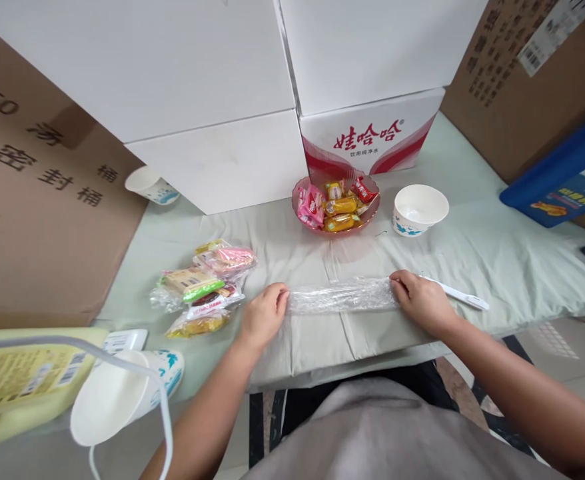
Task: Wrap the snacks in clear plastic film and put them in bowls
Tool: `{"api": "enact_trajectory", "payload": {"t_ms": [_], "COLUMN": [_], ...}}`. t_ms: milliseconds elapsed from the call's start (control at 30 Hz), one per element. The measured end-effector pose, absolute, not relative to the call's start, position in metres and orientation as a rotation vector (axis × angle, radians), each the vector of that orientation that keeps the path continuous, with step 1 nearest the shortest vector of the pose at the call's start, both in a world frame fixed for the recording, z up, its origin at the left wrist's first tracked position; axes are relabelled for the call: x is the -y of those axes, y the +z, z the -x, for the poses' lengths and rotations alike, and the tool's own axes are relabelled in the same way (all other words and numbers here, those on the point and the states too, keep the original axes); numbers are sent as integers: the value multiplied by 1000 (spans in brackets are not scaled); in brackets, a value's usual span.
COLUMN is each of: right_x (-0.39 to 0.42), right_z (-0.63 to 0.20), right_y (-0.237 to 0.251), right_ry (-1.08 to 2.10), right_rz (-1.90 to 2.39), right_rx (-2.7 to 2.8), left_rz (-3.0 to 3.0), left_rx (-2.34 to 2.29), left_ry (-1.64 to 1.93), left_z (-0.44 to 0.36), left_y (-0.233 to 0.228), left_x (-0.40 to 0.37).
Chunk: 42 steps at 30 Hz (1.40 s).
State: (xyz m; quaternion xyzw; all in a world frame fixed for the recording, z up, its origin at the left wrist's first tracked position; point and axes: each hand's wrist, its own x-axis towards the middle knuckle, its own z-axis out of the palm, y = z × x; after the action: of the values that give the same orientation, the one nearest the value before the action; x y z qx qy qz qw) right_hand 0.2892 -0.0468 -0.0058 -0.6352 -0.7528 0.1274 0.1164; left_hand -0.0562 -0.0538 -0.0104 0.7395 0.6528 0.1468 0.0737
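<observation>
Head view: hands in pinch grip on both ends of clear film, near table edge, bowl well apart

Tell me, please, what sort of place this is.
Perhaps a storeroom or a shop's back room: stacked white boxes, a brown carton and wrapped snacks on a cloth-covered table suggest it.
</observation>
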Motion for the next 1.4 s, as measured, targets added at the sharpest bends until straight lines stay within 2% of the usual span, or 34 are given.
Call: {"api": "enact_trajectory", "payload": {"t_ms": [133,233,400,533,700,800,1000,1167,1400], "right_x": [42,41,40,46,83,111,141,130,62], "right_z": [-283,-287,-289,-284,-285,-292,-304,-305,-292], "right_y": [-10,-12,-14,-7,3,6,29,40,30], "right_ry": [195,60,101,305,889,1235,1848,2028,1891], "right_rz": [1995,1868,1703,1655,1641,1582,1234,1006,876], "right_rx": [2294,2265,2230,2263,2011,1896,2049,1832,1267], "left_rz": [-2285,-2382,-2493,-2395,-2408,-2497,-2724,-2766,-2665], "left_rx": [-2081,-2168,-2003,-1883,-1881,-1574,-969,-824,-725], "left_ry": [321,379,532,231,73,68,12,148,407], "left_z": [49,44,20,-9,-39,-56,-74,-67,-61], "left_y": [-11,-3,9,8,4,-7,-25,-24,-22], "left_x": [49,53,66,67,61,65,62,51,44]}}
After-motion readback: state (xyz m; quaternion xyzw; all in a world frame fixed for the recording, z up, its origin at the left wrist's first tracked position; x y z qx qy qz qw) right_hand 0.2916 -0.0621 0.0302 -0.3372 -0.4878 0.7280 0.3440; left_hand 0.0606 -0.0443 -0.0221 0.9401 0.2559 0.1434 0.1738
